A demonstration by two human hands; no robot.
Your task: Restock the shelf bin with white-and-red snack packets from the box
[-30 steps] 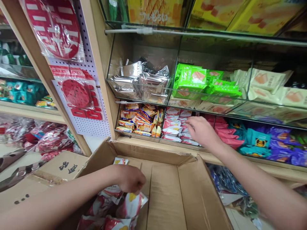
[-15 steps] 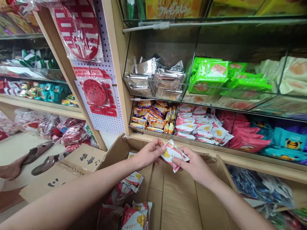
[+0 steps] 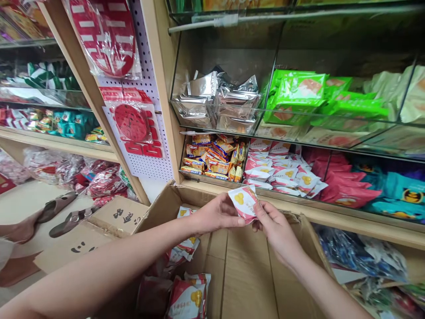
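Note:
Between both hands, above the open cardboard box (image 3: 247, 270), is a small white and pink snack packet (image 3: 244, 201) with a yellow print. My left hand (image 3: 223, 213) grips its left and lower side, thumb along the bottom edge. On the right side, my right hand (image 3: 270, 220) pinches it with the thumb on the front. Whether one packet or a small stack is held, I cannot tell. Several packets of the same look (image 3: 189, 297) lie in the left part of the box, partly hidden by my left forearm. Matching packets (image 3: 283, 173) fill a shelf compartment just behind my hands.
Left of those matching packets sit orange and blue wrapped snacks (image 3: 215, 157); to the right, pink packets (image 3: 352, 186) and teal ones (image 3: 405, 190). Above are silver packets (image 3: 237, 104) and green packets (image 3: 295, 95). A person's sandalled foot (image 3: 25, 230) is at the left, beyond the box flap.
The packet has turned in my hands and now stands more upright, its printed front facing me. My left hand has shifted to its lower side. The view has moved slightly.

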